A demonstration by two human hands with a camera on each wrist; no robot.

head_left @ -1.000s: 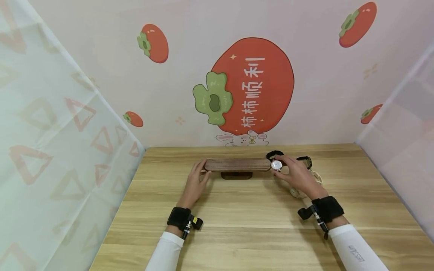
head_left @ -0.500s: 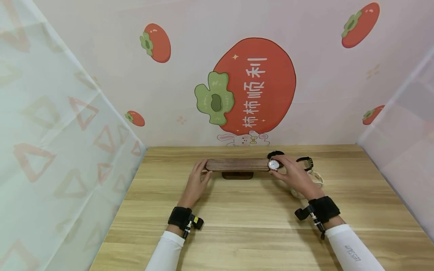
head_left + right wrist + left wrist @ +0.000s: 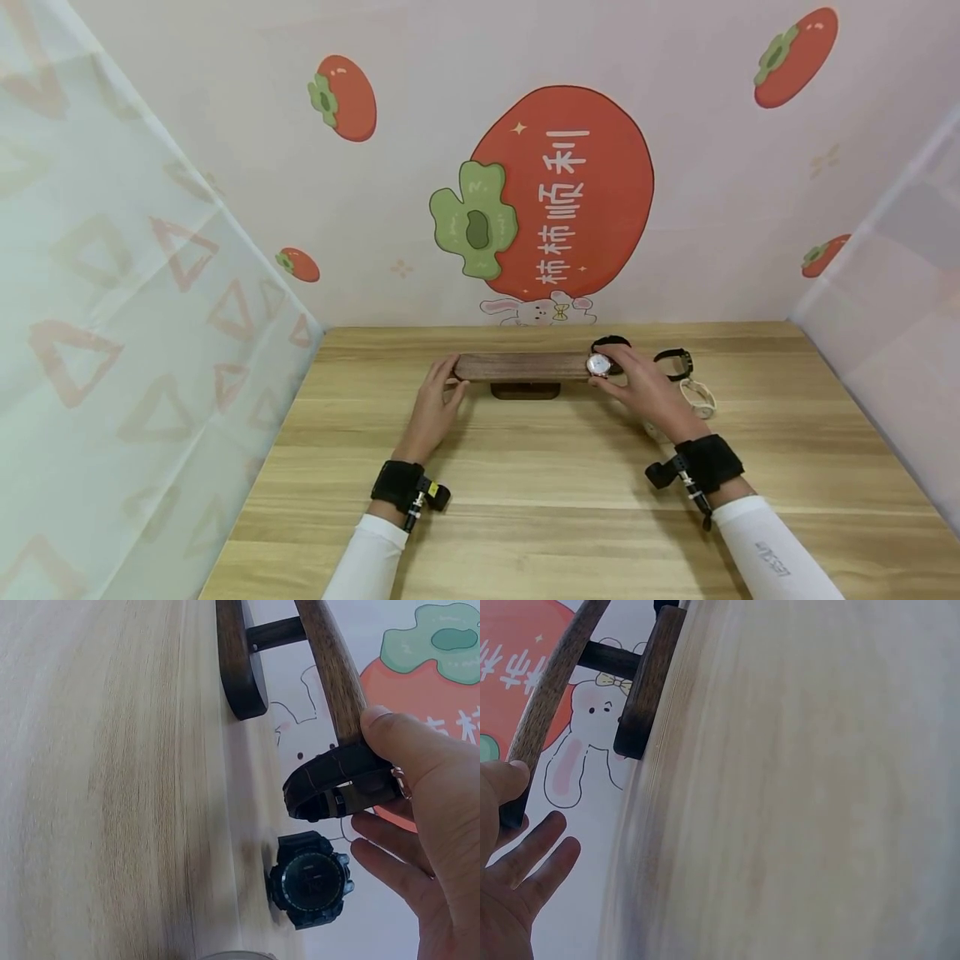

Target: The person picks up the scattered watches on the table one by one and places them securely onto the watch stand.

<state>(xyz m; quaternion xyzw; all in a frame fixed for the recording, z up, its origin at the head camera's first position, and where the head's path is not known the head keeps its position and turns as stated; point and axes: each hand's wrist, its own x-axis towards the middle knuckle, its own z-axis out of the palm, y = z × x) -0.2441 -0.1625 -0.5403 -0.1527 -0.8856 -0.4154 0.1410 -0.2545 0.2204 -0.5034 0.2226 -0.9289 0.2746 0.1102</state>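
A dark wooden watch stand, with a long bar (image 3: 517,367) above a short base (image 3: 525,391), stands toward the table's back. My left hand (image 3: 433,408) pinches the bar's left end between thumb and finger; its other fingers spread below in the left wrist view. At the right end, my right hand (image 3: 648,392) holds a wristwatch (image 3: 598,365) with a white dial by its case. In the right wrist view the watch's dark strap (image 3: 330,776) forms a closed loop around the bar's tip, hanging below it.
A chunky black watch (image 3: 309,879) lies just beyond my right hand. Farther right are a black-strapped watch (image 3: 674,364) and a cream watch (image 3: 699,398); another pale watch is partly hidden under my right wrist. A printed wall (image 3: 405,208) rises behind the table (image 3: 540,517).
My right hand has moved left, sliding the wristwatch from the bar's right tip a little farther onto the bar. The left hand keeps its hold on the left end.
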